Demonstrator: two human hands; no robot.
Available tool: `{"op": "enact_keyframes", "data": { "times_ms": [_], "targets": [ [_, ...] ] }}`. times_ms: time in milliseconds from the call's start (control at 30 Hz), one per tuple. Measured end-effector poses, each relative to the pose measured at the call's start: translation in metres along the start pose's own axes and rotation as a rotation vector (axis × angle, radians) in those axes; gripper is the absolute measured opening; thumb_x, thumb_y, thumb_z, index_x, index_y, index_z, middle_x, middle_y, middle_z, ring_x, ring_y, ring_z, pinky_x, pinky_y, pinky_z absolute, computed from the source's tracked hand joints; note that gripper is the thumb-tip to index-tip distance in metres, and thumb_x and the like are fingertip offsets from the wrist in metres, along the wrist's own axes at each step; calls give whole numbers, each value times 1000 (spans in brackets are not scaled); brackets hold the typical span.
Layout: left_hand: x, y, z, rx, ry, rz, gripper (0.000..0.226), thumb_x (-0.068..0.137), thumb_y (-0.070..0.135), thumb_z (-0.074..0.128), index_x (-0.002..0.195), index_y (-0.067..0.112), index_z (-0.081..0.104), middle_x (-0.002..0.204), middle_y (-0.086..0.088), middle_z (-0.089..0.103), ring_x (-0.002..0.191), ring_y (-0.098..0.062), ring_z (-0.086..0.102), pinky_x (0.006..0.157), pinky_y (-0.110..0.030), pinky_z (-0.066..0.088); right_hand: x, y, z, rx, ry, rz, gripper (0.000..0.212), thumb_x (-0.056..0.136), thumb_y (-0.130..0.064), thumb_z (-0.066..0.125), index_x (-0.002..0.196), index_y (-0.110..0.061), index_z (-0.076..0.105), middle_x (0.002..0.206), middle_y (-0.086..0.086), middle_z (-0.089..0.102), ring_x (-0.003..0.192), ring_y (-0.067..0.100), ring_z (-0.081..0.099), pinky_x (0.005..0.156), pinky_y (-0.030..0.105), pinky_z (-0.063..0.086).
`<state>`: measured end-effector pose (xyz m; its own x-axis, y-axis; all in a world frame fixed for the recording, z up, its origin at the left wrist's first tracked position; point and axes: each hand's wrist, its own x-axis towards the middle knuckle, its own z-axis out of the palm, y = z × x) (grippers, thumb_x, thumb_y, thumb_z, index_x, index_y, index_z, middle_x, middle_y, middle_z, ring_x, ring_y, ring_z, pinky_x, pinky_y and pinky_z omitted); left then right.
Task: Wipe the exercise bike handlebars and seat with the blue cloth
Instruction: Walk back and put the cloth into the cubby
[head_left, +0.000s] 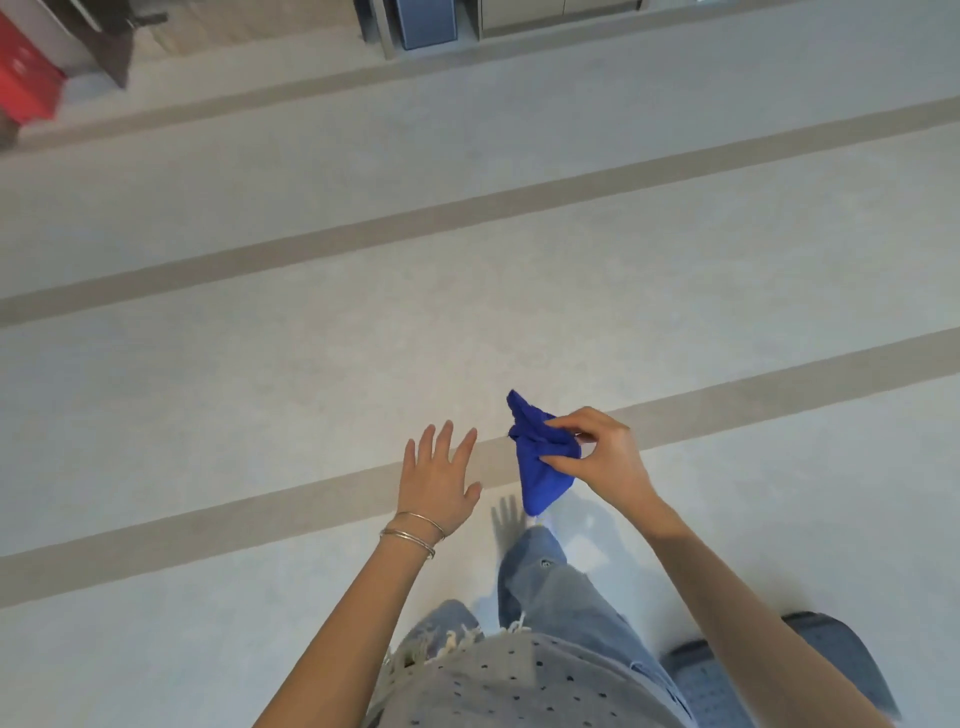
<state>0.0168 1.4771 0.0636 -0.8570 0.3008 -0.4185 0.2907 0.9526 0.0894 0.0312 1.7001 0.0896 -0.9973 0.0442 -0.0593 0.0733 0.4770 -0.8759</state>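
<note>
Blue cloth (543, 467) sits bunched in the right hand (605, 457), just right of the frame's centre and low down, hanging above the floor (260, 374) and touching nothing else. The thumb and first fingers are curled in and pinch the wad near its top, so a loose tail droops below the hand and a corner pokes toward the upper left. It looks like a carrying hold, gathered small to stop the fabric trailing, not the flat palm-backed pad one would want for wiping.

The left hand (439, 480), at lower centre of the frame, holds nothing. Its fingers (442, 441) are straight and spread, palm down, with two thin bangles (413, 532) at the wrist. I judge it is out for balance or ready to help refold the cloth (either reading fits).

Pale floor crossed by wide tan bands (363, 228) running diagonally fills most of the view. A jeans leg (550, 587) reaches forward at lower centre, which suggests the person is walking. No handlebars or seat can be made out. A red shape (26, 88) beside a dark frame (111, 47) at the upper left is too blurred to name, and a blue box (426, 23) stands at the top centre edge.

So the wiping appears not yet begun: the bike has to be reached first, then the cloth opened out against the palm.
</note>
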Motion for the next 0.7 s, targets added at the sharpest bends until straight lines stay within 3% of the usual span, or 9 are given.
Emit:
{"op": "enact_keyframes", "data": {
  "times_ms": [167, 467, 700],
  "targets": [
    [59, 25, -34, 14, 50, 29, 70, 92, 43, 43, 148, 26, 4, 159, -8, 7, 146, -28, 6, 118, -48, 9, 54, 7, -39, -7, -43, -19, 33, 65, -6, 82, 96, -11, 71, 88, 0, 66, 80, 19, 62, 74, 31, 52],
    [138, 38, -67, 36, 29, 59, 68, 92, 43, 41, 148, 27, 5, 158, -7, 9, 146, -28, 6, 117, -48, 8, 124, 29, -65, -5, -45, 36, 33, 65, -4, 80, 96, -12, 71, 91, 3, 67, 80, 17, 61, 76, 33, 53],
    [227, 9, -99, 48, 29, 79, 67, 93, 44, 39, 148, 26, 5, 158, -7, 11, 146, -28, 6, 117, -49, 9, 210, 31, -75, -42, -51, 48, 31, 66, -5, 79, 95, -12, 72, 91, 3, 67, 82, 18, 61, 76, 34, 53]
  ]
}}
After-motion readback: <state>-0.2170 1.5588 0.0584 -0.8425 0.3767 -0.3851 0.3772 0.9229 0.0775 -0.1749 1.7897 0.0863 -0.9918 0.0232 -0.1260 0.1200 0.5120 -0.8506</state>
